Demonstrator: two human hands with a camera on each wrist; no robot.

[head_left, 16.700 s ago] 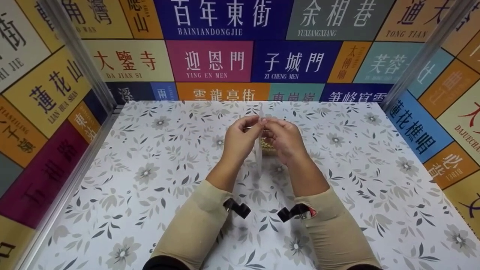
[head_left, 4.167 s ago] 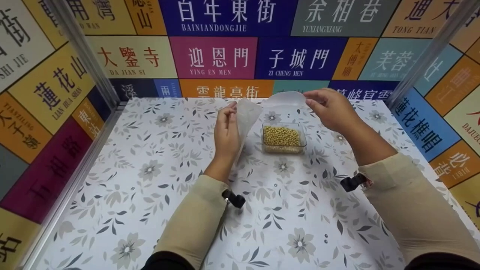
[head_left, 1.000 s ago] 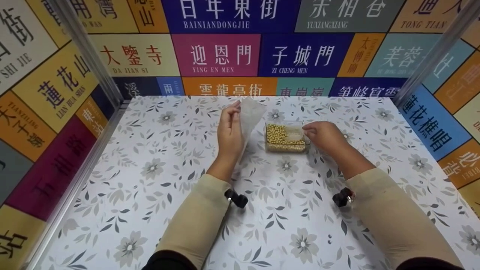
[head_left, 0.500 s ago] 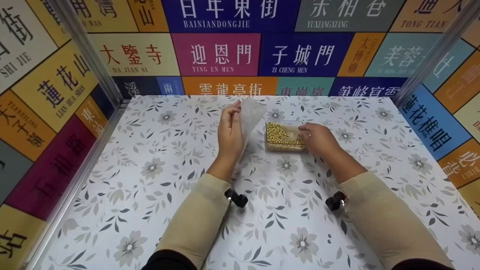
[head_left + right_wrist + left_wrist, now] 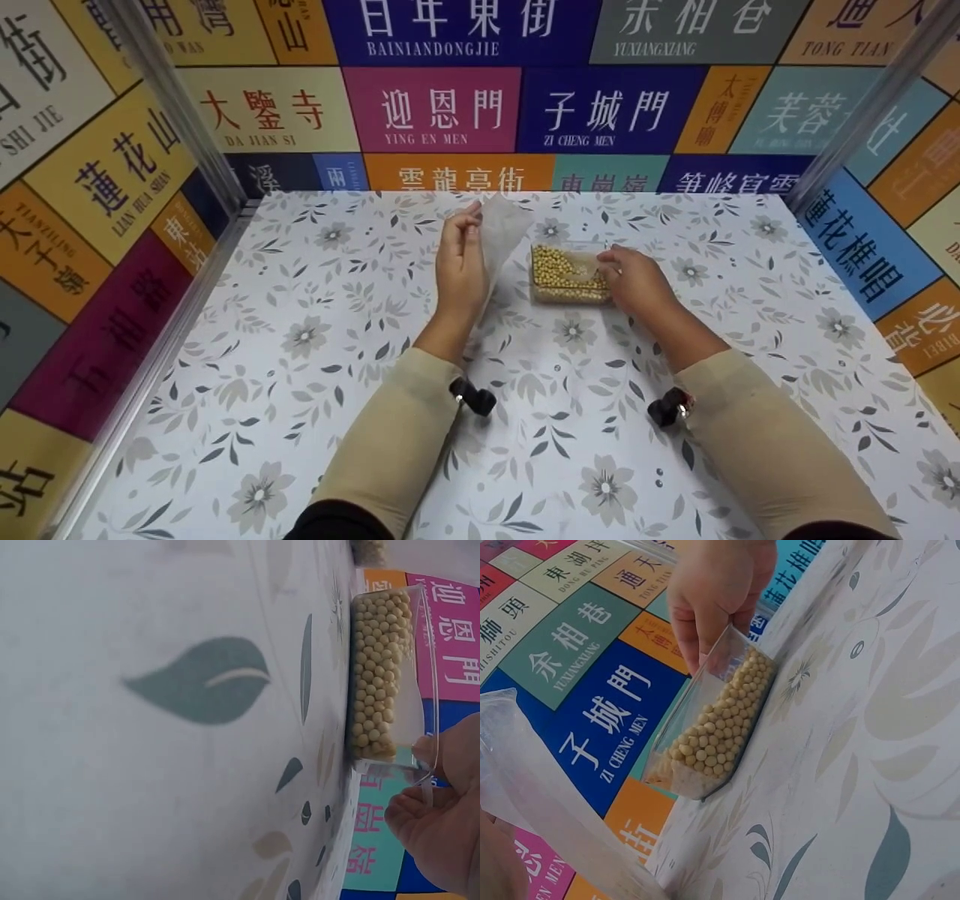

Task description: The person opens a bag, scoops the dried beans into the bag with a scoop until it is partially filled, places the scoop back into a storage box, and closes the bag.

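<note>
My left hand point(image 5: 459, 262) holds a translucent plastic bag point(image 5: 504, 232) upright, left of a clear box point(image 5: 570, 295) on the table. Soybeans point(image 5: 553, 266) fill much of the box. Between thumb and fingers, my right hand point(image 5: 637, 281) pinches the handle of a translucent plastic scoop point(image 5: 586, 264) at the box's right end. The scoop's bowl lies down among the beans, partly hidden by them. In the right wrist view, some beans point(image 5: 369, 551) show low in the bag, past the box. The bag's lower side point(image 5: 577, 840) crosses the left wrist view.
The table point(image 5: 360, 420) wears a white cloth with grey flowers and leaves. Panels with Chinese place names point(image 5: 439, 112) wall in the back and both sides. A small black wrist camera point(image 5: 472, 397) sits on each sleeve.
Long before, both hands were together at the bag. Later the right hand held the scoop raised beyond the box; it has since lowered it into the beans and shifted slightly left. The bag stays put.
</note>
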